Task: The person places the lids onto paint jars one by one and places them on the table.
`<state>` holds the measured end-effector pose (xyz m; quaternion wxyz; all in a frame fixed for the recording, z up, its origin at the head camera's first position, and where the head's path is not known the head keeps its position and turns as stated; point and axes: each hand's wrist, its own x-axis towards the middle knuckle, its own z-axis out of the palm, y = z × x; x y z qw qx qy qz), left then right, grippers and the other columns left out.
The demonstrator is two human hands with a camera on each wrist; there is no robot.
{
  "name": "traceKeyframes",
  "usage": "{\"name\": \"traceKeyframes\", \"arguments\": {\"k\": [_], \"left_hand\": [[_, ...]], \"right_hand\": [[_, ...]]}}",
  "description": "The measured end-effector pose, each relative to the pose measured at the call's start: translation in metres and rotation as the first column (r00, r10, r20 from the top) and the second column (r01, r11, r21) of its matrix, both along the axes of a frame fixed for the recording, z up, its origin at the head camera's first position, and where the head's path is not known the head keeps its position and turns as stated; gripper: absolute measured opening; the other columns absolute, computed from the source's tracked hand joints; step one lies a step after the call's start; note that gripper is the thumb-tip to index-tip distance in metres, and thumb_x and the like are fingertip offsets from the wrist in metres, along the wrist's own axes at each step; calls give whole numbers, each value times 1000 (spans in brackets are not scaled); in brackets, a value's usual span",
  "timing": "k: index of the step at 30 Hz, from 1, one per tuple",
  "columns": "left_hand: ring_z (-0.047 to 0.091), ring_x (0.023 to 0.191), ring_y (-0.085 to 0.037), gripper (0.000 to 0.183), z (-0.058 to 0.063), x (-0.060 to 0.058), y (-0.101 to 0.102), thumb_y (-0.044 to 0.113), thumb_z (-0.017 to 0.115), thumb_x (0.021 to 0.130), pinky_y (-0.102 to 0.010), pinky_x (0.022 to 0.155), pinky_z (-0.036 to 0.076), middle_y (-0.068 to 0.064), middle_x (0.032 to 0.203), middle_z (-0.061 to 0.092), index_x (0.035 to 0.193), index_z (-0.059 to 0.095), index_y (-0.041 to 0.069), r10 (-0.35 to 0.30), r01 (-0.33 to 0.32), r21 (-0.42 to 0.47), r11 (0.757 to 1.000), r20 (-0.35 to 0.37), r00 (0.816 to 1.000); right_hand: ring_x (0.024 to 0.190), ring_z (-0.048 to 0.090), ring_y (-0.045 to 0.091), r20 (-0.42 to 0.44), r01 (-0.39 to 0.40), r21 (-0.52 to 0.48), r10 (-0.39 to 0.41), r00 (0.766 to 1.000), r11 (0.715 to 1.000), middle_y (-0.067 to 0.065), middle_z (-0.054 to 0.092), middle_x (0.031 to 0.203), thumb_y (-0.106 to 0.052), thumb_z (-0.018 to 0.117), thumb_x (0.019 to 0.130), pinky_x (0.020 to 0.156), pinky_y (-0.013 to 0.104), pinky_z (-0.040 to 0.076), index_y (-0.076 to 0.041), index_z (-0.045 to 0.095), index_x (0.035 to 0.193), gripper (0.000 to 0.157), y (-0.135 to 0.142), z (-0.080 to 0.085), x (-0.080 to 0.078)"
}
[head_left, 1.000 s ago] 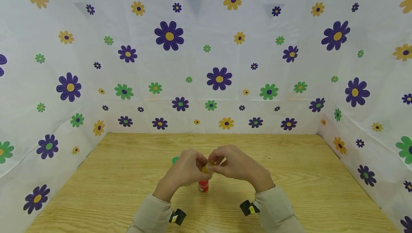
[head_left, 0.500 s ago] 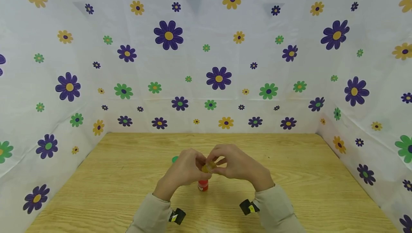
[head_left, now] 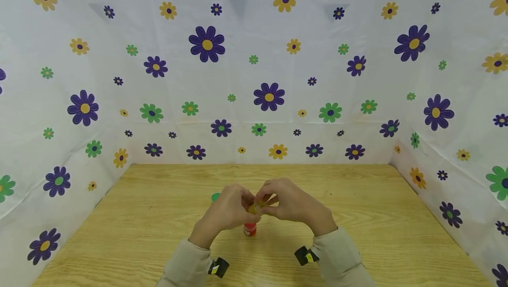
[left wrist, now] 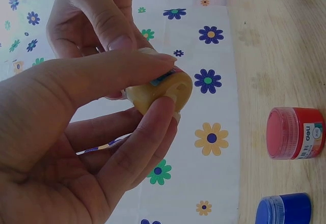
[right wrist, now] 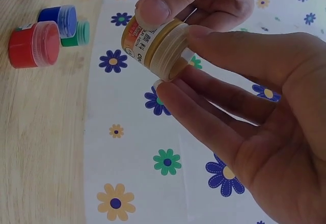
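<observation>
A small jar of yellow paint (right wrist: pixel 138 42) with a printed label and a clear ridged lid (right wrist: pixel 167 52) is held above the table between both hands. My left hand (head_left: pixel 227 208) grips the body of the jar, thumb on one side and fingers on the base, as the left wrist view shows. The lid end is pinched by the thumb and fingers of my right hand (head_left: pixel 294 205). In the head view the fingers hide much of the jar. Beneath the hands stands a red paint jar (head_left: pixel 250 229), its top part covered by the left hand in that view.
A blue paint jar (right wrist: pixel 57 21) and a green one (right wrist: pixel 79 33) stand near the red jar on the wooden table (head_left: pixel 166 251). White cloth walls (head_left: pixel 254 27) printed with flowers enclose the table at the back and both sides.
The right hand's fingers have shifted slightly round the lid, with a small turn. The left hand keeps its grip on the jar in the same place.
</observation>
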<state>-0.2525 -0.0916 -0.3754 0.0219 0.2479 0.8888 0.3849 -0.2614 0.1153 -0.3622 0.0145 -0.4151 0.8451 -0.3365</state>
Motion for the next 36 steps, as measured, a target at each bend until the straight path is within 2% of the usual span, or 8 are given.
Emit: {"name": "traceKeyframes", "arguments": {"k": [7, 12, 22, 29, 36], "left_hand": [[58, 66, -12, 18, 1, 2, 1, 8, 88, 76, -24, 58, 51, -1, 79, 75, 92, 80, 4, 15, -15, -8, 1000, 3, 1000], [58, 65, -12, 19, 2, 2, 1, 8, 88, 76, -24, 58, 51, -1, 78, 73, 93, 80, 2, 21, -21, -9, 1000, 8, 1000], [58, 65, -12, 20, 3, 3, 1, 8, 87, 77, -25, 58, 51, -1, 78, 73, 95, 79, 2, 24, -24, -8, 1000, 13, 1000], [62, 68, -12, 21, 3, 1, -2, 9, 87, 78, -25, 61, 54, -2, 82, 75, 96, 79, 2, 16, -16, 7, 1000, 25, 1000], [65, 70, -11, 23, 4, 0, -3, 9, 87, 77, -25, 63, 57, -4, 85, 77, 97, 79, 2, 12, -13, 22, 1000, 40, 999]], "right_hand": [[87, 69, 9, -3, 34, 29, -34, 999, 999, 2, 76, 99, -12, 75, 94, 83, 22, 60, -8, 77, 105, 12, -1, 1, 0], [86, 68, 7, -1, 54, 43, -54, 999, 998, 2, 76, 99, -14, 75, 95, 80, 17, 57, -9, 78, 106, 12, -2, 1, 0], [90, 70, 10, 16, 58, 47, -59, 998, 997, 2, 76, 101, -15, 74, 96, 80, 18, 57, -9, 77, 107, 13, -2, 1, 0], [99, 71, 18, 3, 28, 15, -28, 1000, 1000, 4, 74, 106, -10, 75, 94, 87, 32, 62, -8, 75, 109, 15, -2, 2, 1], [103, 71, 19, -13, 4, -8, -4, 1000, 1000, 5, 73, 109, -4, 78, 90, 89, 27, 61, -8, 75, 109, 20, -2, 0, 1]]}}
